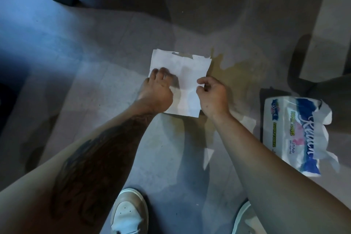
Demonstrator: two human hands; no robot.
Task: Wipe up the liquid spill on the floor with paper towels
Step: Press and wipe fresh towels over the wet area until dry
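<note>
floor point(117, 89): grey tiles, dim light, bluish glare at the left.
spill point(233, 70): yellowish puddle, right of centre; it runs from just right of the towel toward the far right and trails back near, between your arms.
towel point(187, 74): white sheet lying flat on the floor, centre of view; its right edge sits at the spill's left edge. Far edge is ragged with a small notch. Damp grey patches show on it.
left hand point(156, 91): yours, palm down on the towel's left side, near corner under the wrist. Fingers point(161, 72) spread apart, tips pressing the sheet flat.
right hand point(213, 94): yours, at the towel's right edge. Thumb and forefinger are pinched together on that edge, the other fingers curled in.
left forearm point(98, 150): bare, dark tattoo along it.
pack point(296, 135): paper towel pack, white and blue wrapper torn open at its right end, lying on the floor at the right, well apart from the towel, near your right arm.
scrap point(208, 155): small white piece on the floor, near side, between your arms, in the wet trail.
shoes point(129, 213): white, at the near edge; the left one mostly in view, the right one only an edge.
far side: dark furniture bases at far left and far right, too dim to tell more.
</note>
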